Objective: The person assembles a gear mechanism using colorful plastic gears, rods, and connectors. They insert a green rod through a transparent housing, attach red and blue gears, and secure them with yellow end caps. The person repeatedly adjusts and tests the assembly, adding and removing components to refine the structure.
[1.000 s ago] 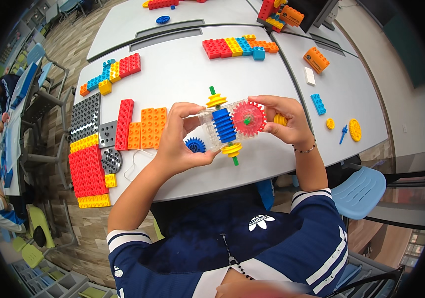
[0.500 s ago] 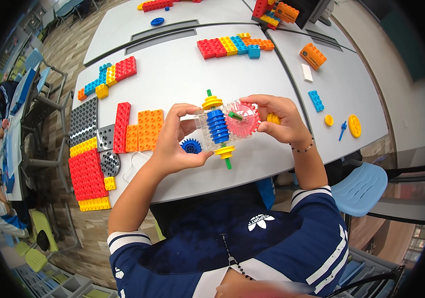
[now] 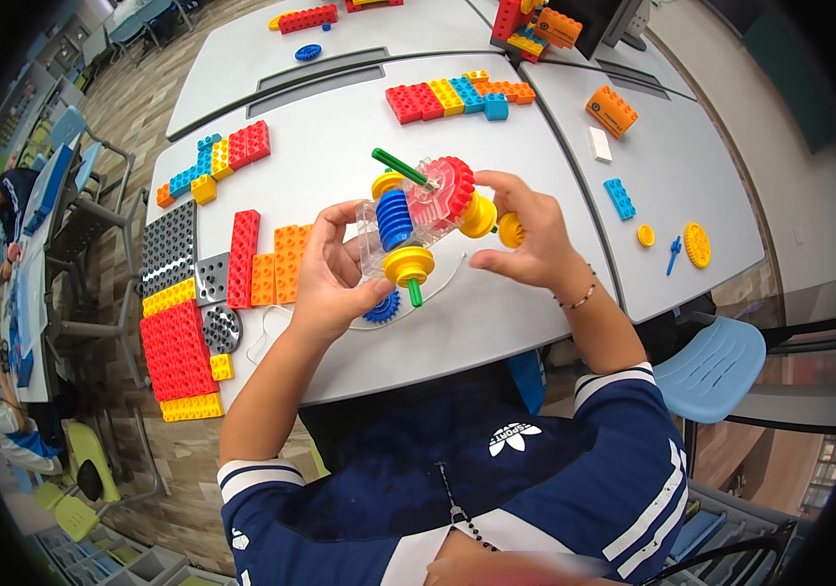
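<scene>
My left hand [image 3: 335, 278] grips a clear plastic gearbox block [image 3: 369, 239] at its left side. Inside the block is a blue worm gear [image 3: 394, 219], with a yellow pulley wheel [image 3: 408, 265] on the near end of its green axle. A red gear [image 3: 452, 190] turns on a second green axle [image 3: 398, 166], with another yellow pulley wheel [image 3: 478, 214] on its right end. My right hand [image 3: 540, 239] is beside that end, thumb and forefinger apart, its other fingers curled against a small yellow wheel [image 3: 511, 230]. Part of that grip is hidden.
A blue gear [image 3: 382, 308] and white string [image 3: 432, 293] lie below the block. Left are orange bricks [image 3: 288, 264], a long red brick [image 3: 243, 259] and a red plate [image 3: 180, 342]. Brick figures [image 3: 447, 96] stand farther back. On the right table lies a yellow gear [image 3: 697, 246].
The gearbox has tilted and turned, so its green axle now points up-left and a yellow pulley shows at its right end. My right thumb and forefinger have come off the block.
</scene>
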Demonstrator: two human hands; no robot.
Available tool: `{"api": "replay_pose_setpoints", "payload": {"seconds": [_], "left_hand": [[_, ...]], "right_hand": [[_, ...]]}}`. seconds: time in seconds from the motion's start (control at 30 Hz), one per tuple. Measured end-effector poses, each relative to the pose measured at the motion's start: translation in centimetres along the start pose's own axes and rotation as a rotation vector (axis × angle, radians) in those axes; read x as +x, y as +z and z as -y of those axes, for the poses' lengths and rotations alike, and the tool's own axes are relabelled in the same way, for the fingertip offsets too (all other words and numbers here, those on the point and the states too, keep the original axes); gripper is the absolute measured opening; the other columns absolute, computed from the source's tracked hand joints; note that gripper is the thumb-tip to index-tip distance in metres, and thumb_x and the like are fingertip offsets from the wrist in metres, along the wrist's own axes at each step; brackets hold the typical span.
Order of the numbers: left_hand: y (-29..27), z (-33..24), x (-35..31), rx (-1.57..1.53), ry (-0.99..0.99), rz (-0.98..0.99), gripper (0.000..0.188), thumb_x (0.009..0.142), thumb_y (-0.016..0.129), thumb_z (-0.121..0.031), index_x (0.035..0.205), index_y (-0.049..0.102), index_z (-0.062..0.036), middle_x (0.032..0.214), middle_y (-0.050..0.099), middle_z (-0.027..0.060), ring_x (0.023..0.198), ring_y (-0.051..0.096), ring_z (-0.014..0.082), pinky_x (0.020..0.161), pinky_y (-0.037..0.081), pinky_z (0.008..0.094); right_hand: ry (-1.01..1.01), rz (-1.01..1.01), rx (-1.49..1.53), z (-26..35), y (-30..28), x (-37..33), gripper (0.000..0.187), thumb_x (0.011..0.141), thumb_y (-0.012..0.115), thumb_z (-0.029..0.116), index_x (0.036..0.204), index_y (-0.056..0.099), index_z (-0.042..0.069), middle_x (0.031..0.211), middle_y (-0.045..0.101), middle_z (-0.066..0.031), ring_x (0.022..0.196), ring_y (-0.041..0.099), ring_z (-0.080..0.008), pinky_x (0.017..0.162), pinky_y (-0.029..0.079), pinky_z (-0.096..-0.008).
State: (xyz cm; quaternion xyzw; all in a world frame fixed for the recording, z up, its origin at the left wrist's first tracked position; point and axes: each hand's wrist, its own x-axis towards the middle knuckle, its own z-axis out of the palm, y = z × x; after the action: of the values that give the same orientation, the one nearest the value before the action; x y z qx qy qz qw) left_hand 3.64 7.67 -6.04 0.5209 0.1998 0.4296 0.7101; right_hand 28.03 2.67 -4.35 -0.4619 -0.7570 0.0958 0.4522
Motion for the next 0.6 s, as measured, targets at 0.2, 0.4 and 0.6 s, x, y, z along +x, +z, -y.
{"api": "replay_pose_setpoints", "payload": {"seconds": [0.2, 0.4, 0.6], "left_hand": [[0.5, 0.4, -0.2, -0.038, -0.062, 0.043, 0.078, 0.066, 0.079, -0.009, 0.126, 0.03, -0.0005, 0.123, 0.041, 0.0127, 0.114, 0.053, 0.0262, 0.097, 0.046, 0.0362], [1.1, 0.1, -0.3, 0.026, -0.059, 0.107, 0.074, 0.065, 0.077, -0.002, 0.121, 0.03, -0.0029, 0.12, 0.046, 0.0146, 0.111, 0.055, 0.0242, 0.095, 0.047, 0.0354], [1.8, 0.0, -0.8, 0.103, -0.035, 0.12, 0.071, 0.064, 0.076, -0.002, 0.119, 0.03, -0.0038, 0.114, 0.054, 0.0182, 0.11, 0.057, 0.0237, 0.096, 0.044, 0.0349]], "right_hand": [[-0.187, -0.098, -0.176, 0.1, 1.3, -0.1, 0.042, 0.077, 0.073, 0.029, 0.105, 0.056, 0.002, 0.075, 0.064, -0.0112, 0.059, 0.063, -0.0206, 0.053, 0.048, -0.0264], [-0.104, -0.133, -0.103, 0.8, 1.6, -0.8, 0.031, 0.08, 0.066, 0.013, 0.106, 0.053, 0.0, 0.08, 0.065, -0.0121, 0.06, 0.063, -0.0219, 0.055, 0.05, -0.0293], [-0.108, -0.086, -0.06, 0.9, 1.3, -1.0, 0.028, 0.081, 0.062, 0.007, 0.106, 0.05, -0.001, 0.077, 0.062, -0.012, 0.058, 0.061, -0.0227, 0.055, 0.049, -0.0301]]}}
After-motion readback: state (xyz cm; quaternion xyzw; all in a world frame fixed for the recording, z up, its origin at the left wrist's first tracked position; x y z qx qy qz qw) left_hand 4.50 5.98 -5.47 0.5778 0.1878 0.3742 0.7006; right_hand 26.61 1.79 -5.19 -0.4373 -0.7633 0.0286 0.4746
